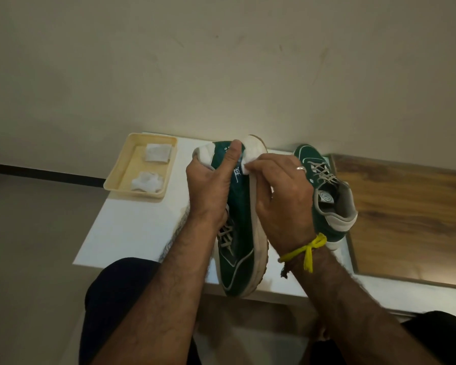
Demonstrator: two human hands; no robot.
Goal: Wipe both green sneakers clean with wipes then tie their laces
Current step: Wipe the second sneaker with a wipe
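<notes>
While tipped on its side at frame centre, green sneaker [241, 219] gripped and wiped.
Left hand [211, 188] curled round the heel, thumb up the side; right hand [282, 196] pinching a white wipe [245, 167] against the upper near the sole. Second sneaker [327, 191] upright just right, on the white table [132, 227]; tray [142, 164] with two used wipes, upper left.

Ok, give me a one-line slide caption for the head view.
Left hand steadies a green sneaker while right hand rubs a wipe along its heel.
</notes>
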